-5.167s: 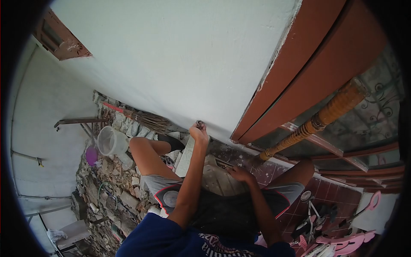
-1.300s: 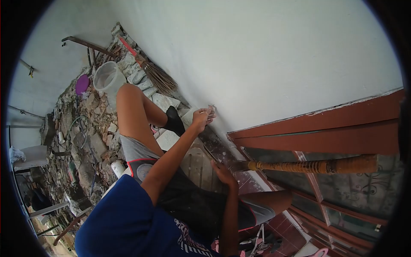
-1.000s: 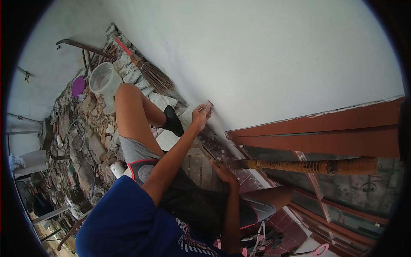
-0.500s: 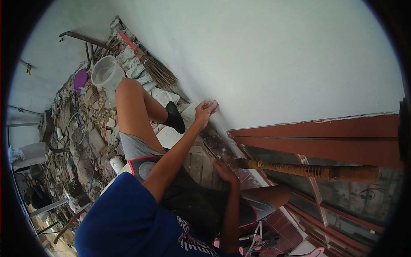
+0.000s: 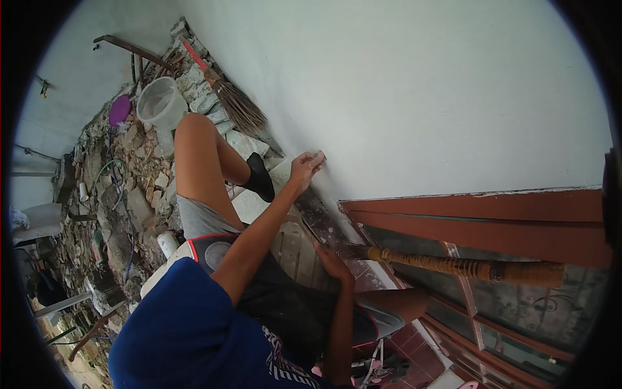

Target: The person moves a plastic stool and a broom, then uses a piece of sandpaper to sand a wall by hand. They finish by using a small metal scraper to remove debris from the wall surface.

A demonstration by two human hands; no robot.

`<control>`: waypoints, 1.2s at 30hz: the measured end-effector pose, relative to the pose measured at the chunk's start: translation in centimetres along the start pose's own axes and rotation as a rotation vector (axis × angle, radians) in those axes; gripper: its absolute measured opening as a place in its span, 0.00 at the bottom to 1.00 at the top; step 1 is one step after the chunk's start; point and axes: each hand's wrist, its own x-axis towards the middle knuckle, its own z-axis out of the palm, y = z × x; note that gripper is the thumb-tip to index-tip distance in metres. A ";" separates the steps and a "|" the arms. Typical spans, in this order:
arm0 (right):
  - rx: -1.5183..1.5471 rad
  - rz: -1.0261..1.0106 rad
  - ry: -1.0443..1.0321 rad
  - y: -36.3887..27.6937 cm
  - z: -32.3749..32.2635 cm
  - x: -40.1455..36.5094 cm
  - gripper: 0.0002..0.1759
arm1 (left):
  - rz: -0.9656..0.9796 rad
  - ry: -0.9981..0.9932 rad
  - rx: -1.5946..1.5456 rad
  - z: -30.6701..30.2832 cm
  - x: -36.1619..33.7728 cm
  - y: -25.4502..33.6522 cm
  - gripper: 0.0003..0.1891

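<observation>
My left hand (image 5: pixel 307 170) reaches up to the white wall (image 5: pixel 440 97), with the fingers pinched together at its surface. What they hold, if anything, is too small to name. Lower down, between my legs, my right hand (image 5: pixel 334 262) has its fingers curled at the end of a thin, flat strip or edge (image 5: pixel 307 226); the grip is partly hidden. Beside that hand lie greyish slats (image 5: pixel 296 253). A pole wrapped in yellowish cord (image 5: pixel 460 264) extends to the right, close to my right hand.
Broken rubble (image 5: pixel 139 207) covers the floor at left. On it are a clear bucket (image 5: pixel 159 104), a purple lid-like disc (image 5: pixel 120 110), a twig broom (image 5: pixel 236 104) and a white cylinder (image 5: pixel 168 244). A reddish-brown frame (image 5: pixel 479 223) with glass panes borders the wall at right.
The view has shifted slightly, so the frame and pole sit lower. My left hand remains at the wall with its fingers pinched, and my right hand has barely moved.
</observation>
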 end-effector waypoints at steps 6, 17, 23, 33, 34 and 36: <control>-0.031 0.045 -0.013 -0.6 -0.2 0.1 0.38 | -0.039 0.111 0.290 -2.3 -0.6 -1.5 0.11; -0.038 -0.015 0.001 0.5 0.1 0.6 0.38 | -0.067 0.060 0.101 -0.7 0.0 -1.0 0.11; -0.045 0.060 0.006 -0.9 0.0 -0.2 0.41 | -0.027 0.015 0.190 -1.8 0.2 -0.9 0.12; -0.040 -0.224 0.225 0.8 1.0 0.3 0.38 | 0.002 -0.067 0.087 -0.9 0.4 -0.6 0.11; -0.027 -0.188 0.203 0.8 1.0 0.3 0.38 | 0.019 -0.010 0.171 -0.9 0.0 -0.6 0.11; -0.021 -0.154 0.179 0.2 0.8 -0.1 0.37 | 0.041 0.051 0.250 -1.5 -0.1 -1.0 0.11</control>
